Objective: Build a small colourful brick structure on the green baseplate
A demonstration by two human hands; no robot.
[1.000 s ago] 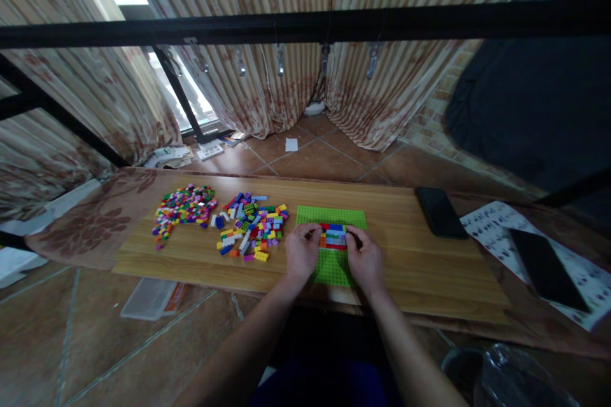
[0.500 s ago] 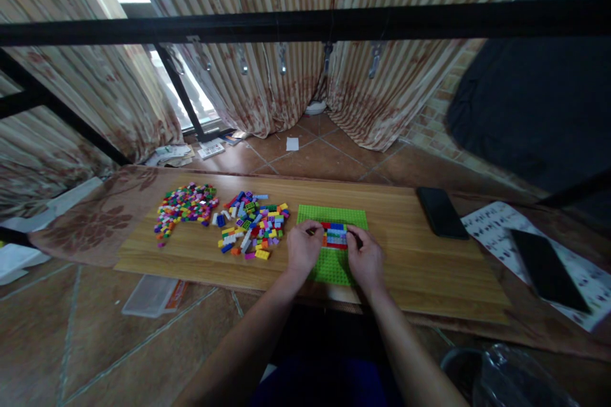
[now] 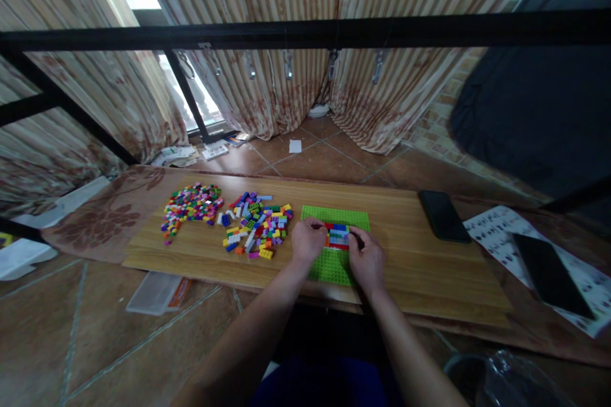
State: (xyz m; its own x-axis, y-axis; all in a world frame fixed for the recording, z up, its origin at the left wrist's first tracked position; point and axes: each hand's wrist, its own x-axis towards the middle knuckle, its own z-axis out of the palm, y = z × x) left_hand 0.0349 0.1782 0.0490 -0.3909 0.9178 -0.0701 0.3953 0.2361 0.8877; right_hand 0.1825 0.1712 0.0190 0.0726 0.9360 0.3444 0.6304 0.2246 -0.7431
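A green studded baseplate (image 3: 334,267) lies on the wooden board, with a block of red, blue and pale toy bricks (image 3: 338,236) built across its middle. My left hand (image 3: 308,241) is at the left end of these bricks, thumb and fingers pinched together; whatever sits between the fingertips is too small to name. At the right end, my right hand (image 3: 367,261) has its thumb and bent fingers against the brick block. The parts of the bricks under both hands are hidden.
Left of the baseplate are a pile of larger loose bricks (image 3: 258,226) and a pile of tiny bricks (image 3: 193,206). A black phone (image 3: 443,216) lies to the right, near a printed sheet (image 3: 494,232) bearing a dark tablet-like slab (image 3: 551,273). A black bar (image 3: 305,35) crosses above.
The whole view has shifted slightly, moving the scene a little to the right. Both hands stay at the ends of the brick block, with hardly any movement of the fingers.
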